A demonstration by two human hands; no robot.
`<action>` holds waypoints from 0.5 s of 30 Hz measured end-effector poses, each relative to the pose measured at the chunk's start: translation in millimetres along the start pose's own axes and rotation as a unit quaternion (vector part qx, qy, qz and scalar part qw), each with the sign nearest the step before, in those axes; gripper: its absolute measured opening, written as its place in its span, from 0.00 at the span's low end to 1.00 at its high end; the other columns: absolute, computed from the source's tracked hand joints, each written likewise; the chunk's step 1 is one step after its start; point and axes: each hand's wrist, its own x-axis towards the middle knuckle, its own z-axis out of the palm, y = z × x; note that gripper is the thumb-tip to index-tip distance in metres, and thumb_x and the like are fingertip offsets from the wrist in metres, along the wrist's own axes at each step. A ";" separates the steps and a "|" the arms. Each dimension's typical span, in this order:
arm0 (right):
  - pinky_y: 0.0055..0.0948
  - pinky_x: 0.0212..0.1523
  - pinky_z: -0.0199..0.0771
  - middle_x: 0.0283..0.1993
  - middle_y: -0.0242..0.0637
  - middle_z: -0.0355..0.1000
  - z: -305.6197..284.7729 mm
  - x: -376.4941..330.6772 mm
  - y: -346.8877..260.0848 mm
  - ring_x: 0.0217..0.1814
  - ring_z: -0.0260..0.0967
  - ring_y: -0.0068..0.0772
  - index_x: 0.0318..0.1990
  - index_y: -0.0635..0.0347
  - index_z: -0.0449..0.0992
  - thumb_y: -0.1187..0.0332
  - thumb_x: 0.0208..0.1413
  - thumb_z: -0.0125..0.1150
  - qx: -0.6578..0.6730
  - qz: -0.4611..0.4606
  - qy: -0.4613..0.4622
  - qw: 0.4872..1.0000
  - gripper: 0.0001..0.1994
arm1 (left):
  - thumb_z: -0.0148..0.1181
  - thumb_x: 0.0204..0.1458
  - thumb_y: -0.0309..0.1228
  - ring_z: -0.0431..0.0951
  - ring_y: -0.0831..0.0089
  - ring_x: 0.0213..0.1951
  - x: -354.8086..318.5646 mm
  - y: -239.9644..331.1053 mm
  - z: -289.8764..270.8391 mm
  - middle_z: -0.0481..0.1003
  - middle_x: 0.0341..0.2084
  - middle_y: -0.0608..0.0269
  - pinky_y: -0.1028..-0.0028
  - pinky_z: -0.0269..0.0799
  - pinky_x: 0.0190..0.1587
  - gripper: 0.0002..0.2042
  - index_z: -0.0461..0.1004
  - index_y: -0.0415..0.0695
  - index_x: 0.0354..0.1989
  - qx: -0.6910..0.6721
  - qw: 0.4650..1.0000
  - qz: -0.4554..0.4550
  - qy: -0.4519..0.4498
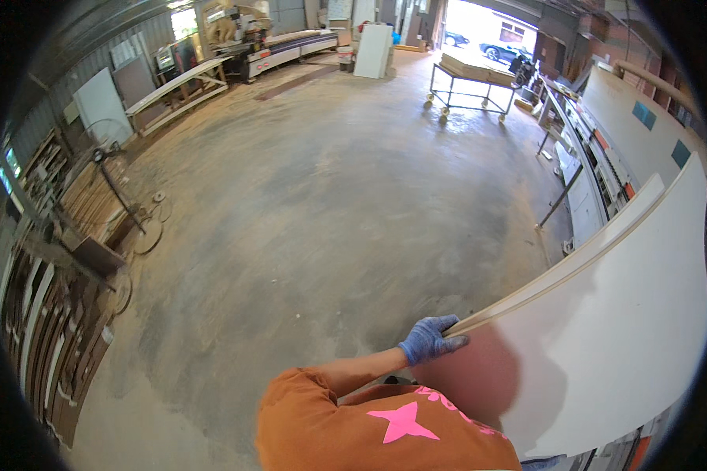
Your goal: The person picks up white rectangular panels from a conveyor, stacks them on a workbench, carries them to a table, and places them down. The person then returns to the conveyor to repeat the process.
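Timber stock: offcuts and strips (pixel 51 314) lean in racks along your far left, beside a standing fan (pixel 106 157).
Floor: dusty grey concrete (pixel 314 204) spreads ahead of you, with a wheeled cart (pixel 470 86) of boards near the open doorway.
Left hand: your blue-gloved left hand (pixel 430 337) curls over the upper edge of the panel, fingers pressed onto that edge.
Panel: large white panel (pixel 605 337) stands on edge at your right, tilted, against your orange shirt (pixel 369 428).
Right hand: only a scrap of blue glove (pixel 542 463) peeks below the panel's lower edge; you cannot tell its grip.
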 end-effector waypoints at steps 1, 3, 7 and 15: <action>0.42 0.67 0.45 0.69 0.39 0.46 15.5 24.6 11.6 0.68 0.45 0.43 0.67 0.54 0.49 0.36 0.57 0.33 0.000 -0.002 0.005 1.000 0.38 | 0.60 0.46 0.48 0.65 0.70 0.21 34.9 -12.8 1.2 0.69 0.19 0.55 0.69 0.66 0.29 0.18 0.73 0.43 0.32 0.021 0.999 0.034 0.014; 0.42 0.67 0.45 0.69 0.39 0.46 49.8 75.1 34.0 0.68 0.45 0.43 0.67 0.54 0.49 0.37 0.57 0.33 0.005 -0.009 0.002 1.000 0.38 | 0.60 0.46 0.48 0.65 0.69 0.21 111.6 -38.8 4.3 0.70 0.19 0.53 0.68 0.66 0.29 0.19 0.73 0.43 0.32 0.062 0.991 0.106 0.057; 0.41 0.67 0.44 0.69 0.38 0.46 142.5 192.6 61.6 0.68 0.45 0.42 0.67 0.53 0.48 0.37 0.57 0.33 0.010 -0.009 -0.007 1.000 0.38 | 0.61 0.45 0.51 0.68 0.68 0.21 260.2 -31.5 -3.8 0.71 0.19 0.52 0.67 0.67 0.28 0.20 0.74 0.44 0.32 0.044 0.998 0.034 0.031; 0.41 0.68 0.43 0.70 0.38 0.45 316.7 430.4 142.5 0.69 0.44 0.41 0.67 0.53 0.48 0.37 0.57 0.34 0.060 0.057 -0.117 0.990 0.37 | 0.61 0.46 0.50 0.71 0.70 0.25 491.3 -79.2 -9.8 0.74 0.23 0.56 0.68 0.69 0.33 0.21 0.74 0.43 0.37 -0.033 0.993 -0.086 0.067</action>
